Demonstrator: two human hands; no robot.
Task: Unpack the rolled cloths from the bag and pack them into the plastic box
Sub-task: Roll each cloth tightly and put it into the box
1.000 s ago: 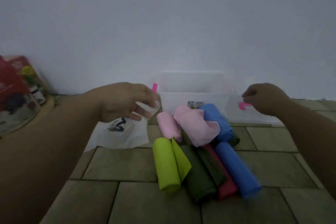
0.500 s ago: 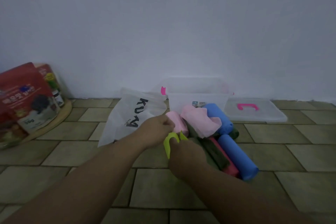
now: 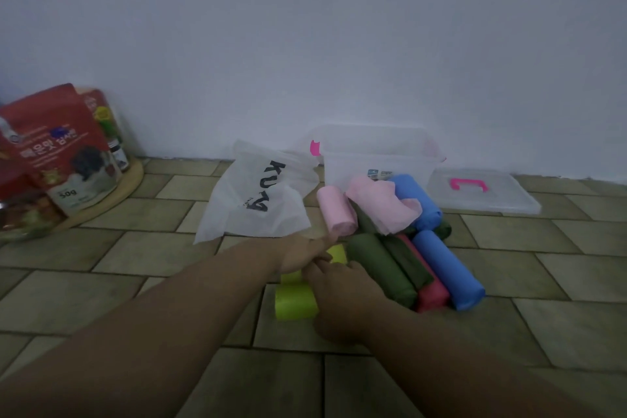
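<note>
A lime-green rolled cloth (image 3: 293, 302) lies on the tiled floor, with my left hand (image 3: 303, 253) and my right hand (image 3: 342, 295) both closed on it. Beside it lies a pile of rolls: dark green (image 3: 380, 265), red (image 3: 432, 295), two blue ones (image 3: 448, 268), a pink roll (image 3: 336, 214) and a loosened pink cloth (image 3: 383, 205). The empty white bag (image 3: 258, 197) with black letters lies flat to the left. The clear plastic box (image 3: 373, 153) with a pink latch stands open against the wall behind the pile.
The box's clear lid (image 3: 481, 195) with a pink handle lies on the floor to the right of the box. At far left, red food packets (image 3: 57, 153) stand on a round wooden board (image 3: 112, 193). A white wall closes the back.
Both hands came down from the bag and the lid onto the lime-green roll. The bag now lies flat on the floor. The green roll's loose flap has been pressed back down.
</note>
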